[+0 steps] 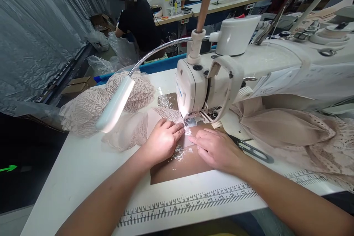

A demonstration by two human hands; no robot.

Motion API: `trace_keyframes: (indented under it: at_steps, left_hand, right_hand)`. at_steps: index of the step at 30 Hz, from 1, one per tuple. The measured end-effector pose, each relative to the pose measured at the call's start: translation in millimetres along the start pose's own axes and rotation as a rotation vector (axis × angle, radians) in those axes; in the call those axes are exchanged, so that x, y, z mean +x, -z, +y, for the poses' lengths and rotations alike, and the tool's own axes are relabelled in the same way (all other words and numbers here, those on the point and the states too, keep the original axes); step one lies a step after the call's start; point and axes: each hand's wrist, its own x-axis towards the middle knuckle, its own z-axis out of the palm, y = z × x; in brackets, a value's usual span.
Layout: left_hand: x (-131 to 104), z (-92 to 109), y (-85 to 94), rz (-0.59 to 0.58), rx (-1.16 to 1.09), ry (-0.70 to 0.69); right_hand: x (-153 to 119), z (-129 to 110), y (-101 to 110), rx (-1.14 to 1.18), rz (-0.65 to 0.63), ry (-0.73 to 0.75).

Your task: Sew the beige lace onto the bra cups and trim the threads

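A pale pink lace fabric [169, 114] runs under the needle area of a white sewing machine [192, 86]. My left hand [165, 138] presses on this fabric just left of the presser foot, its fingers bent and close together. On the near right side, my right hand [214, 149] has its fingertips together at the fabric's edge, index finger pointing left. Beneath both hands lies a brown sheet [181, 171] with shiny patches. Dark scissors [254, 151], partly hidden, rest just beyond my right wrist.
Bunched lace [83, 108] lies on the left of the white table [80, 169], below a lit gooseneck lamp [117, 105]. More pink fabric [287, 127] is heaped at right. A ruler strip [188, 204] follows the near edge. Beyond, a person [141, 22] sits at another machine.
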Motion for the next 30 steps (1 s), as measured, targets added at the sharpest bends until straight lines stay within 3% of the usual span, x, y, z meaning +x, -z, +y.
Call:
trace_keyframes:
  at_steps: [6, 17, 30]
  left_hand:
    - [1, -7, -3.1, 0.038, 0.001, 0.031]
    - [-4, -21, -15.3, 0.116, -0.069, 0.145]
    - [-7, -20, -13.4, 0.207, -0.161, 0.286]
  right_hand:
    - [9, -3, 1, 0.023, -0.038, -0.05]
    - [13, -2, -5, 0.028, 0.005, -0.035]
    - [13, -3, -4, 0.046, 0.078, -0.011]
